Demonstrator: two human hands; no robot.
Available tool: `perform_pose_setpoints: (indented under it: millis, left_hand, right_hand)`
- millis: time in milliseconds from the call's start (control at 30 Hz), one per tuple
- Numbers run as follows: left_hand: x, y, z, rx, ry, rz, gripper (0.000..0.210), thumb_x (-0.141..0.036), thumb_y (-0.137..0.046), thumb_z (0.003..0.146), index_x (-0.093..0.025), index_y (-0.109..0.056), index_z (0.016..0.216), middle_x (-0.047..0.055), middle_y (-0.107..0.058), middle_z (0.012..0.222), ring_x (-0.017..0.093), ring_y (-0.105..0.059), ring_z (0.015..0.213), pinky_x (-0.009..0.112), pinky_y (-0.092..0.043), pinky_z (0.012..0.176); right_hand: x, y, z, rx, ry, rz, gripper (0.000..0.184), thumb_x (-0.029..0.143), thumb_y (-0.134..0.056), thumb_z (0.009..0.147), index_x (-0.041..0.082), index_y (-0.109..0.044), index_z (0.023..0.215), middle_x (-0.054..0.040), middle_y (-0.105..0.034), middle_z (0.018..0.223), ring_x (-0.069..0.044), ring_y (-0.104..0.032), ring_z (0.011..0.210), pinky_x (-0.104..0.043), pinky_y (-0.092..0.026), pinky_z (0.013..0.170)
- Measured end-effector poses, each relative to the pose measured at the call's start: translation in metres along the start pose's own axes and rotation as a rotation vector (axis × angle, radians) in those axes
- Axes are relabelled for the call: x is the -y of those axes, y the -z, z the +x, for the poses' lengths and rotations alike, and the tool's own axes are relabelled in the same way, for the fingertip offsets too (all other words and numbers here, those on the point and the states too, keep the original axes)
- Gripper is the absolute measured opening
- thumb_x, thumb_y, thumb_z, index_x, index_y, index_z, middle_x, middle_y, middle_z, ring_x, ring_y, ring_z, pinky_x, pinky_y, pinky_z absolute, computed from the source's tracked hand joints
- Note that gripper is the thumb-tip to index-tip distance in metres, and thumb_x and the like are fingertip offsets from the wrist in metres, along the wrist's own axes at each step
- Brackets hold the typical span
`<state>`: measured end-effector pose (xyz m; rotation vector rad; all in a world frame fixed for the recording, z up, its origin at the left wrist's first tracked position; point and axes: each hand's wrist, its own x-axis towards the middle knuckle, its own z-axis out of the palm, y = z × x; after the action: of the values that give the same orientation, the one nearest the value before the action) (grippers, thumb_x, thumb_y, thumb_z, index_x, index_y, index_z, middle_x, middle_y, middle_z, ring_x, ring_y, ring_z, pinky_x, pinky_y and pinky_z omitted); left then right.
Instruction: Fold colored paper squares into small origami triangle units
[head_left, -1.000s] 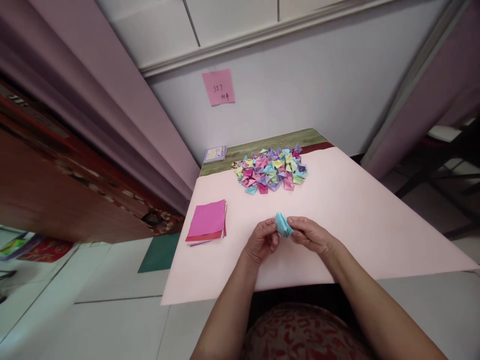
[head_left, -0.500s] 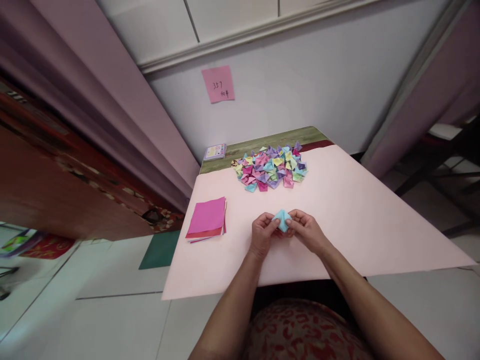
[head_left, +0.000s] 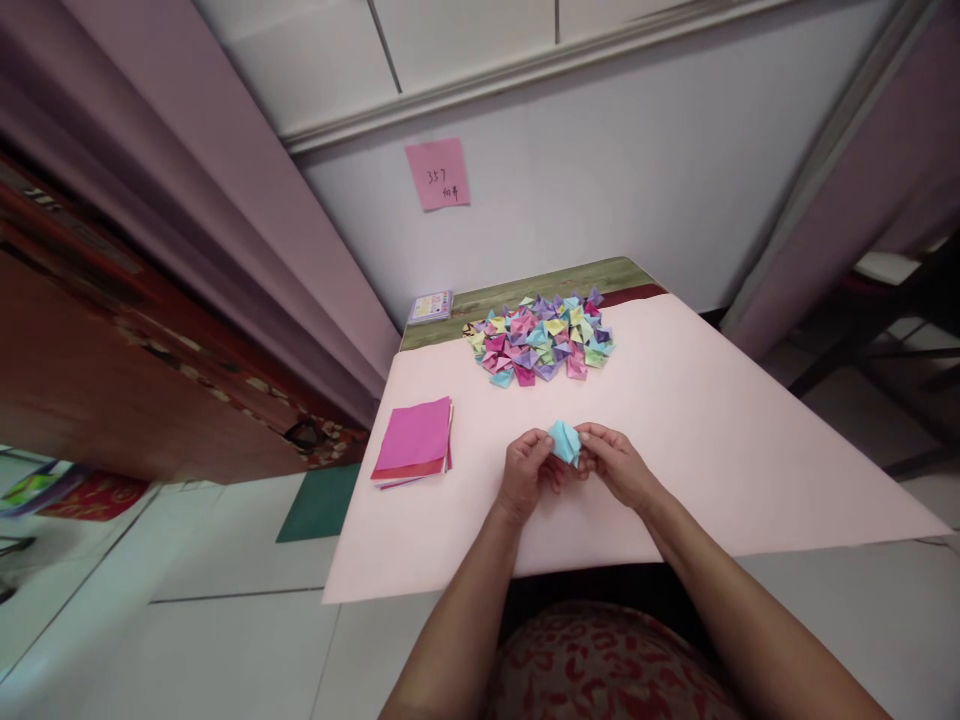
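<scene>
We find a white wall [head_left: 600, 180] beyond the far edge of the table [head_left: 630, 270]. A pale pink cover [head_left: 712, 450] spans most of the tabletop, leaving a green wood-patterned band bare along the far edge. We record a heap of small folded papers [head_left: 540, 340], multicoloured, near the middle of that edge. A stack of loose sheets [head_left: 414, 435], magenta uppermost with red showing below, lies beside the left edge. A pink note [head_left: 439, 174], marked 357, is on the wall. We observe the left hand [head_left: 523, 470] and right hand [head_left: 615, 462] pinching opposite sides of one item, thumbs uppermost. Printed cards [head_left: 430, 306] sit at the far left corner. The item is a light-blue folded paper [head_left: 565, 442], between the heap and the near edge; we cannot tell whether it touches the cover.
</scene>
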<state>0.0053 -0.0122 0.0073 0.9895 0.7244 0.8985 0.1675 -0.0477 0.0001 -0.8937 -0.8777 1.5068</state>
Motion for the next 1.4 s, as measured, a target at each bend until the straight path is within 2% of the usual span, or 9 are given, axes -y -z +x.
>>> perform_pose_setpoints:
  millis: [400, 533, 733, 1167, 1333, 1400]
  left_hand:
    - [-0.0065, 0.0008, 0.0, 0.031, 0.061, -0.093, 0.032, -0.043, -0.069, 0.081, -0.014, -0.057, 0.078, 0.002, -0.065, 0.056, 0.01, -0.052, 0.035, 0.017, -0.037, 0.031]
    - [-0.0067, 0.0009, -0.0006, 0.048, 0.109, -0.102, 0.032, -0.043, -0.07, 0.08, -0.014, -0.056, 0.077, 0.001, -0.064, 0.055, 0.009, -0.05, 0.034, 0.017, -0.035, 0.031]
    - [-0.0057, 0.0014, 0.0005, 0.039, 0.121, -0.111, 0.034, -0.044, -0.072, 0.079, -0.014, -0.055, 0.077, 0.002, -0.064, 0.057, 0.008, -0.051, 0.036, 0.016, -0.036, 0.032]
    - [-0.0026, -0.0005, 0.0001, 0.045, 0.075, -0.094, 0.034, -0.044, -0.074, 0.076, -0.016, -0.054, 0.079, -0.001, -0.062, 0.055, 0.01, -0.052, 0.039, 0.018, -0.037, 0.036]
    - [-0.0002, -0.0027, -0.0009, -0.023, -0.033, 0.011, 0.03, -0.039, -0.077, 0.074, -0.014, -0.06, 0.077, 0.001, -0.066, 0.059, 0.01, -0.056, 0.045, 0.02, -0.044, 0.044]
    - [0.0013, -0.0028, -0.0006, -0.046, -0.075, 0.058, 0.029, -0.038, -0.078, 0.073, -0.014, -0.062, 0.076, 0.001, -0.067, 0.06, 0.011, -0.057, 0.048, 0.022, -0.046, 0.047]
  right_hand:
    - [-0.0027, 0.001, -0.0014, 0.041, 0.039, -0.086, 0.027, 0.043, -0.07, 0.083, 0.018, -0.065, 0.092, 0.0006, -0.062, 0.063, -0.011, -0.054, 0.053, -0.024, -0.045, 0.053]
    - [-0.0014, 0.0011, -0.003, 0.094, 0.078, -0.111, 0.027, 0.039, -0.073, 0.08, 0.018, -0.064, 0.094, -0.0003, -0.064, 0.071, -0.011, -0.054, 0.057, -0.025, -0.045, 0.056]
    - [0.0008, 0.0008, -0.0042, 0.148, 0.056, -0.129, 0.032, 0.039, -0.076, 0.077, 0.017, -0.064, 0.096, -0.003, -0.066, 0.078, -0.013, -0.057, 0.063, -0.025, -0.046, 0.06]
    - [-0.0037, -0.003, -0.0033, 0.087, 0.023, -0.152, 0.039, 0.042, -0.082, 0.07, 0.02, -0.06, 0.093, -0.0017, -0.068, 0.075, -0.016, -0.063, 0.065, -0.027, -0.046, 0.06]
    - [-0.0035, -0.0021, -0.0031, 0.001, 0.115, -0.198, 0.031, 0.051, -0.066, 0.084, 0.02, -0.064, 0.084, 0.0003, -0.061, 0.069, -0.013, -0.056, 0.062, -0.027, -0.046, 0.062]
    - [-0.0045, -0.0025, -0.0027, -0.033, 0.127, -0.207, 0.029, 0.049, -0.069, 0.082, 0.02, -0.065, 0.083, 0.0008, -0.061, 0.067, -0.014, -0.055, 0.062, -0.028, -0.047, 0.063]
